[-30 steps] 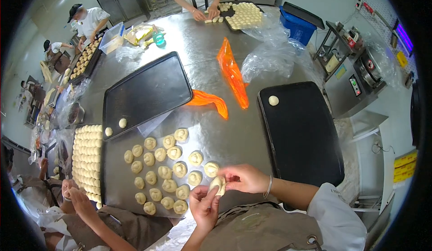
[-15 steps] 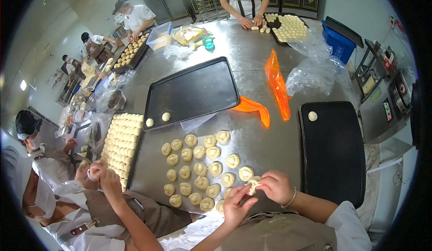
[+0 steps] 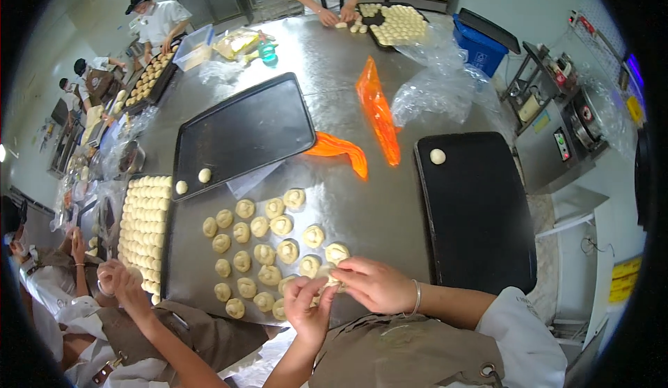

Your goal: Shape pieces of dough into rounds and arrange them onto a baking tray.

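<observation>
My left hand (image 3: 310, 313) and my right hand (image 3: 378, 286) meet at the near edge of the metal table. Between their fingertips is a small piece of pale dough (image 3: 333, 277), pinched from both sides and partly hidden by the fingers. A bracelet circles my right wrist. Rows of round dough pieces (image 3: 264, 254), dimpled or folded on top, lie on the steel just left of and beyond my hands. One dough round (image 3: 337, 252) sits right behind my fingers.
A black tray (image 3: 480, 214) with one dough ball lies to the right; another black tray (image 3: 243, 127) holds two. A full tray of dough balls (image 3: 144, 228) stands left, beside a co-worker's hands (image 3: 124, 284). Orange plastic bags (image 3: 378, 110) and clear plastic (image 3: 435, 85) lie farther back.
The view has swung to the right, so the table and trays sit farther left in it. My hands still pinch the dough, their fingers slightly shifted.
</observation>
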The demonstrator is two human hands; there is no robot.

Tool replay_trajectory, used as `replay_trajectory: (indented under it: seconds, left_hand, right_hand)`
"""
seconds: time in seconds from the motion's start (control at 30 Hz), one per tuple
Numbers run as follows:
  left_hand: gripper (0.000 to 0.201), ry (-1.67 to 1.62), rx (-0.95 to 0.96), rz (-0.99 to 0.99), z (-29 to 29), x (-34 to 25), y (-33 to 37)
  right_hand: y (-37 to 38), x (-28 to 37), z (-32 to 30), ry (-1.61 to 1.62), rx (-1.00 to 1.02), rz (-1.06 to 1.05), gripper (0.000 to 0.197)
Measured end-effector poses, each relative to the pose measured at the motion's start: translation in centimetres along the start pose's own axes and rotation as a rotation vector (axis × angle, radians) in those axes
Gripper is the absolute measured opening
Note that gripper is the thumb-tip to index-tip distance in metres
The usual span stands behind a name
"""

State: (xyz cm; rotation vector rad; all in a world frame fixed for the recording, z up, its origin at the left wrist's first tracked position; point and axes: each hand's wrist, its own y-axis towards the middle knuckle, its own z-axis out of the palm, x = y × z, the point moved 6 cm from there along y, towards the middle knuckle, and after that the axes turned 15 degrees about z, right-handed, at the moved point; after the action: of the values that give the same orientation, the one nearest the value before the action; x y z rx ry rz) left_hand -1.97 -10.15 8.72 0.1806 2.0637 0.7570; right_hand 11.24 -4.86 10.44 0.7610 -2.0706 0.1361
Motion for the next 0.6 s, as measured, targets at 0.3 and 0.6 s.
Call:
replay_trajectory:
  seconds: [0.3, 0.6]
  left_hand:
    - [0.011, -0.104, 0.067, -0.029, 0.8, -1.3, -0.2]
    - [0.02, 0.107, 0.059, 0.166, 0.9, -2.8, 1.3]
  right_hand:
    - [-0.6, -1.7, 0.0, 0.165, -0.075, 0.206, 0.013]
    - [-0.9, 0.0, -0.1, 0.075, -0.045, 0.037, 0.015]
